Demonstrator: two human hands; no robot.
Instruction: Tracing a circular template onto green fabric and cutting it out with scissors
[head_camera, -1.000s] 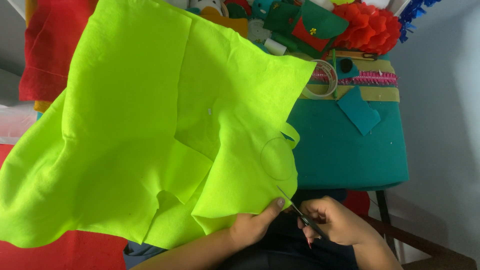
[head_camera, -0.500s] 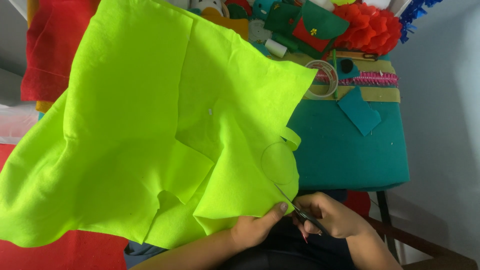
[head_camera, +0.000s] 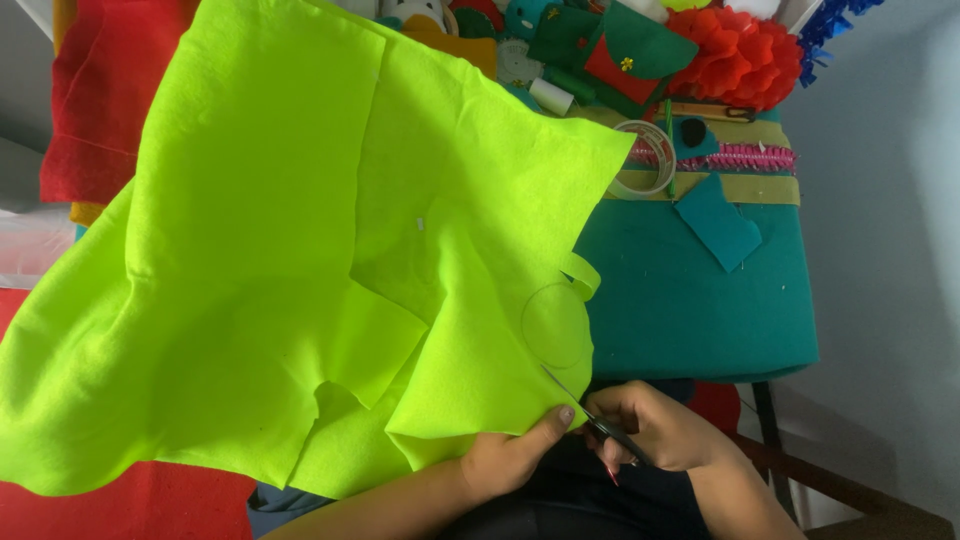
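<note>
Two hands at neon-green felt (head_camera: 300, 280), left hand (head_camera: 510, 460) pinching its edge, right hand (head_camera: 660, 430) gripping scissors (head_camera: 590, 415), teal table (head_camera: 690, 310) behind

A teal felt sheet (head_camera: 690, 310) covers the table at right, a small teal scrap (head_camera: 718, 222) on it. Tape roll (head_camera: 645, 172) and red paper flower (head_camera: 738, 55) sit top right; red cloth (head_camera: 90, 100) upper left.

two bare forearms, no sleeves, left hand (head_camera: 505, 462), right hand (head_camera: 660, 430) with red-painted nails, dark clothing on the lap
</note>
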